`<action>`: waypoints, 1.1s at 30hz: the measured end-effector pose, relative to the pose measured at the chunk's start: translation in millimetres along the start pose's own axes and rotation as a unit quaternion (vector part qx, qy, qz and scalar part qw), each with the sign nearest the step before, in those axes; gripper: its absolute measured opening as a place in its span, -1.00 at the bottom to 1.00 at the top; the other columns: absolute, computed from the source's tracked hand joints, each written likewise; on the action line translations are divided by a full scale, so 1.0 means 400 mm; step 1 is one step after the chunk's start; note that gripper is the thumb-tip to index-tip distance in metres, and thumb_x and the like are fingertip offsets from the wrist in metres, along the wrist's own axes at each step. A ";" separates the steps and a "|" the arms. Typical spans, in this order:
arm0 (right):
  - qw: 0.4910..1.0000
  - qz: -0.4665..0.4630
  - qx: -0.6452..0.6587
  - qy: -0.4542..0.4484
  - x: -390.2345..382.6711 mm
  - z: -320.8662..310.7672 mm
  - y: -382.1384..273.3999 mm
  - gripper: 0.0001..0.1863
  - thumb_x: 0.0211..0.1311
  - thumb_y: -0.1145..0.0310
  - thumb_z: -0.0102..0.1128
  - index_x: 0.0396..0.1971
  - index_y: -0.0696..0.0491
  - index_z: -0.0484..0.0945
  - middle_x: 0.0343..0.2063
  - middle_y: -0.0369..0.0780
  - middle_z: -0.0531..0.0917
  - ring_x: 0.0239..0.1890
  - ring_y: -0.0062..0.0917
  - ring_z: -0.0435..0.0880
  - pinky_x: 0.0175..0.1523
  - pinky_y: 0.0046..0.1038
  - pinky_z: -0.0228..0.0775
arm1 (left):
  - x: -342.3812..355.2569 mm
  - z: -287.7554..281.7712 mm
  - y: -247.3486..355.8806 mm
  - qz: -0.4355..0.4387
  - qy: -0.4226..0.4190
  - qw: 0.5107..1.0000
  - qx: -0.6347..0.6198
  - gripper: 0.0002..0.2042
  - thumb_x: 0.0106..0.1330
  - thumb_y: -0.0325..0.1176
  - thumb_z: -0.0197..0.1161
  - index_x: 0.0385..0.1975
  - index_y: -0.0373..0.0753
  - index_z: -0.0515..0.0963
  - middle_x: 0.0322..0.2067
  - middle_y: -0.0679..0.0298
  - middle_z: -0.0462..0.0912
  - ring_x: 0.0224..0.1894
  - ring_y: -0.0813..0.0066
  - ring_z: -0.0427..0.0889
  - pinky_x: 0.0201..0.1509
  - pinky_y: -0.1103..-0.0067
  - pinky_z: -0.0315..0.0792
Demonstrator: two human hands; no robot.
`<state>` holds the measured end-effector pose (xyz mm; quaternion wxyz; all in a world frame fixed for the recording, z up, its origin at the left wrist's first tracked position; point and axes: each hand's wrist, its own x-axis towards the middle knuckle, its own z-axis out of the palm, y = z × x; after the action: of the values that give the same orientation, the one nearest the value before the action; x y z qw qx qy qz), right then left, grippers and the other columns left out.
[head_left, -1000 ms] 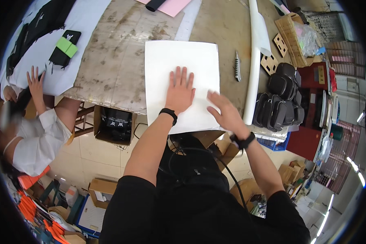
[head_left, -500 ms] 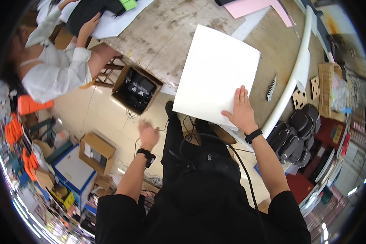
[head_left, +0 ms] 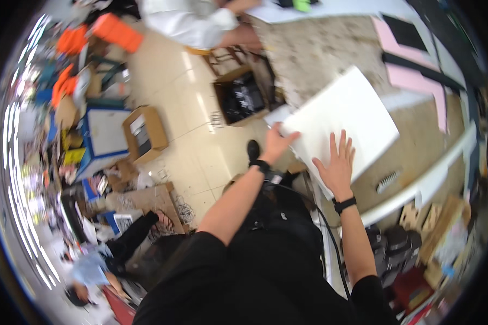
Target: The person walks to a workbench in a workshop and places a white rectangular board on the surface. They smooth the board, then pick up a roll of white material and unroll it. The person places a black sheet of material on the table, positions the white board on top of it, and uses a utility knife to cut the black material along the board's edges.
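A large white rectangular sheet (head_left: pixel 358 116), or a squared stack of sheets, lies aslant on the worktable and reaches its near edge. My right hand (head_left: pixel 337 169) rests flat on the lower part of the sheet, fingers spread, holding nothing. At the sheet's left edge is my left hand (head_left: pixel 278 145), slightly blurred. Its thumb points over the sheet and stands apart from the index finger; the other fingers are partly hidden. To the right of the sheet, a small ribbed grey-white object (head_left: pixel 387 181) lies on the table.
A long white curved strip (head_left: pixel 417 197) runs along the table's right side. Pink and black sheets (head_left: pixel 417 81) lie farther back. Beside the table, an open carton (head_left: pixel 222 103) holds black packages. Another person in white (head_left: pixel 184 21) sits at the far side. A black cable (head_left: pixel 326 227) crosses my front.
My view has turned left, and the sheet lies more aslant in it. My left hand has come from over the floor to the sheet's left edge. My right hand stays on the sheet.
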<state>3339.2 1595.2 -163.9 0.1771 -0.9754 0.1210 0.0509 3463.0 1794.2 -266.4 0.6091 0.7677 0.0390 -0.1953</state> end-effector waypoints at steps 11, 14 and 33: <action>0.995 -0.076 -0.066 0.026 -0.006 0.089 0.033 -0.08 0.43 -0.14 0.25 0.68 -0.14 0.16 0.70 -0.19 0.08 0.71 -0.06 -0.03 0.72 0.08 -0.29 | -0.140 -0.016 0.067 -0.016 0.109 0.990 0.089 -0.66 -0.04 -0.35 0.62 -0.37 -0.39 0.63 -0.36 -0.17 0.73 -0.22 -0.17 0.74 -0.07 0.22 0.60; 0.995 -0.036 -0.072 0.053 -0.023 0.086 0.096 -0.07 0.46 -0.18 0.22 0.67 -0.07 0.14 0.70 -0.17 0.06 0.70 -0.02 -0.01 0.71 0.10 -0.23 | -0.150 -0.038 0.075 -0.004 0.124 0.990 0.068 -0.65 -0.03 -0.38 0.62 -0.31 -0.39 0.62 -0.30 -0.20 0.73 -0.15 -0.15 0.74 -0.01 0.21 0.58; 0.962 0.102 0.248 0.048 -0.138 -0.040 0.158 -0.25 0.49 0.10 0.33 0.46 0.29 0.37 0.49 0.09 0.43 0.55 -0.04 0.37 0.61 -0.20 0.20 | -0.212 -0.451 -0.006 -0.066 0.037 0.978 -0.193 -0.77 0.38 -0.59 0.43 -0.27 -0.20 0.45 -0.24 0.17 0.77 -0.24 0.35 0.81 -0.19 0.36 0.78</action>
<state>3270.9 1544.1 -162.1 0.4018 -0.8846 0.2365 -0.0095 3429.9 1981.2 -206.3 0.7294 0.6383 0.1493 -0.1955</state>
